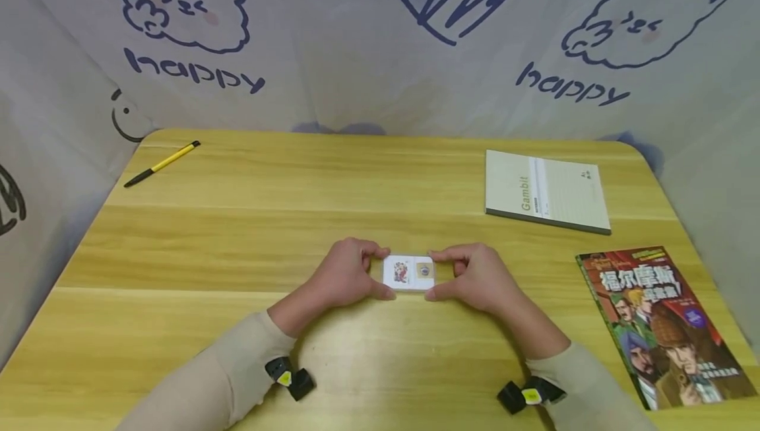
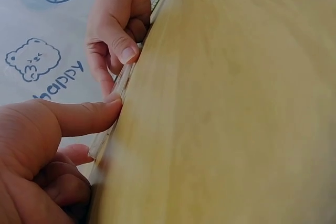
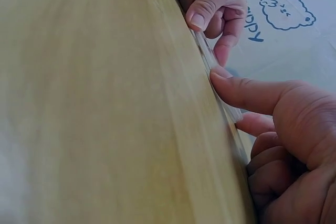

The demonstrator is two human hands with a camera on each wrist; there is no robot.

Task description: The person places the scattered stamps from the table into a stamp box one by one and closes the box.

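A small, flat white case (image 1: 410, 274) with clear edges lies at the middle of the table. Its top bears a colourful printed figure on the left and a tan square on the right. My left hand (image 1: 346, 274) pinches its left end between thumb and forefinger, one at the near corner, one at the far corner. At the opposite end, my right hand (image 1: 479, 277) holds it the same way. Both wrist views show the case edge-on, as a thin clear strip (image 2: 119, 87) low against the wood. The other fingers of both hands are curled under.
A yellow and black pen (image 1: 162, 164) lies at the back left of the wooden table (image 1: 237, 239). At the back right is a Gambit notebook (image 1: 546, 190), with an illustrated book (image 1: 665, 329) nearer on the right. Printed white cloth (image 1: 356, 55) hangs behind the table.
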